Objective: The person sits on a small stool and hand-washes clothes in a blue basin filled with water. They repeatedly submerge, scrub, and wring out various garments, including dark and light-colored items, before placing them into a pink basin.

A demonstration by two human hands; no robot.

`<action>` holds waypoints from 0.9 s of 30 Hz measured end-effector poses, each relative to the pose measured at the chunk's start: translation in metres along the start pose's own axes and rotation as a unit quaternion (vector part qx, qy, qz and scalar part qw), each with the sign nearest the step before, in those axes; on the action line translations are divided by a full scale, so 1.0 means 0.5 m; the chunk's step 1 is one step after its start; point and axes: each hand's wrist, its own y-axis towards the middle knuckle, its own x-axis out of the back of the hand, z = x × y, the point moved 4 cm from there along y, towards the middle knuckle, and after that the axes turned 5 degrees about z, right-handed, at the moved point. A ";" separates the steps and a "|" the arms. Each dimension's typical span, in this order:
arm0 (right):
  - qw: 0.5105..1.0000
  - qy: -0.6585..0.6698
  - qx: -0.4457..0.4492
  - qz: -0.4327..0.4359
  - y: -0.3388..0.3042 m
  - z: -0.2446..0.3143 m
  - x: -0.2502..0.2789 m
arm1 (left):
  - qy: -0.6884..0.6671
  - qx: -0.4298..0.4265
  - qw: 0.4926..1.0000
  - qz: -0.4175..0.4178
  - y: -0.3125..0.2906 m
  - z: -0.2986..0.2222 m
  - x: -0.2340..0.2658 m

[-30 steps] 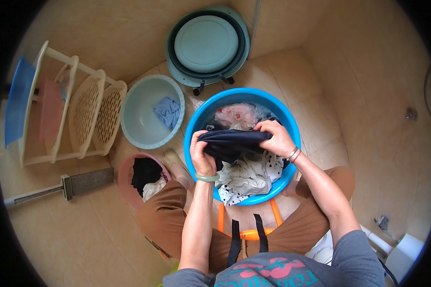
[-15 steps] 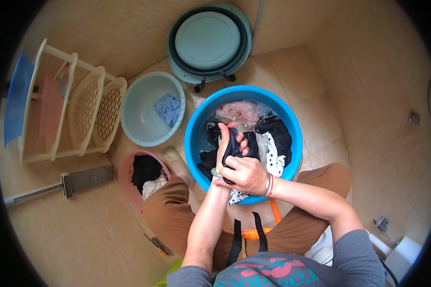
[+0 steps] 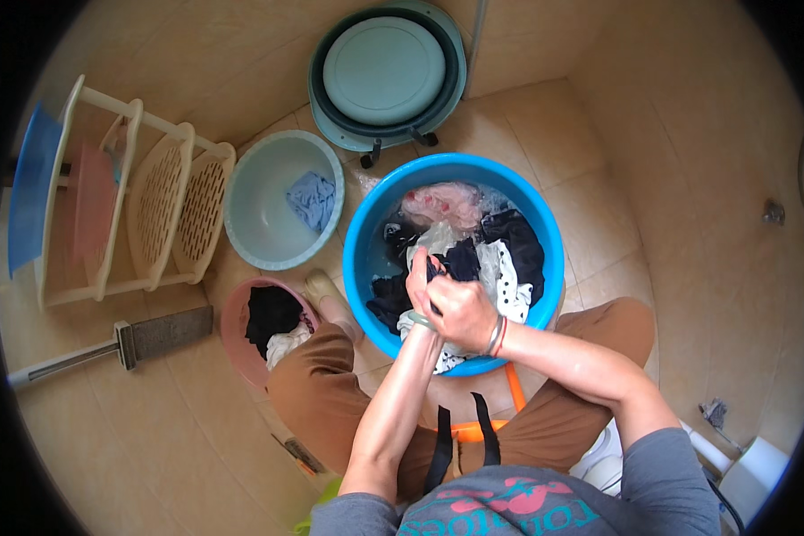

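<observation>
Two hands, the left hand [image 3: 416, 279] and the right hand [image 3: 463, 309], are meeting at a dark cloth [image 3: 461, 260] over the blue tub [image 3: 352, 250], mid-frame. The right fingers are clenching round it; the left are partly hiding behind them, so I cannot tell their opening. Pink cloth [image 3: 453, 205] is lying above, spotted cloth [image 3: 511, 297] to the right.

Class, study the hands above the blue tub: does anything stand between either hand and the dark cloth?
Nothing visible does. The right hand is closed on the dark cloth, which also lies against the left hand; the right hand overlaps the left, hiding part of the contact.
</observation>
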 end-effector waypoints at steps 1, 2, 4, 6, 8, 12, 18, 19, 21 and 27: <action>1.000 0.016 -0.007 -0.017 0.005 -0.028 -0.011 | 0.014 -0.097 0.994 0.044 0.025 0.025 0.046; 0.998 0.014 -0.035 -0.040 0.000 -0.101 0.001 | -0.013 -0.046 0.995 -0.093 -0.035 0.018 -0.055; 0.989 -0.043 -0.126 -0.059 0.009 -0.188 0.016 | 0.078 -0.036 0.993 -0.075 -0.057 0.015 -0.085; 0.986 -0.067 -0.153 -0.022 0.007 -0.171 0.014 | 0.032 -0.011 0.997 -0.076 -0.070 0.011 -0.087; 0.985 -0.072 -0.153 -0.020 0.000 -0.142 0.011 | -0.015 0.024 0.997 -0.076 -0.070 0.005 -0.093; 0.999 -0.032 -0.017 0.035 -0.017 0.010 -0.013 | -0.022 0.095 0.995 0.014 -0.006 -0.006 -0.005; 0.967 0.044 -0.249 -0.033 -0.011 -0.233 0.003 | 0.008 -0.022 0.997 -0.079 -0.052 0.035 -0.080; 0.946 0.129 -0.297 -0.017 -0.019 -0.247 -0.004 | -0.045 0.021 0.998 -0.048 -0.039 0.046 -0.066; 0.933 0.170 -0.316 -0.019 -0.026 -0.269 0.004 | -0.108 0.096 0.989 -0.024 -0.025 0.040 -0.059; 0.993 0.040 -0.021 0.107 0.007 -0.021 0.035 | -0.046 0.013 0.998 0.027 0.032 -0.015 0.017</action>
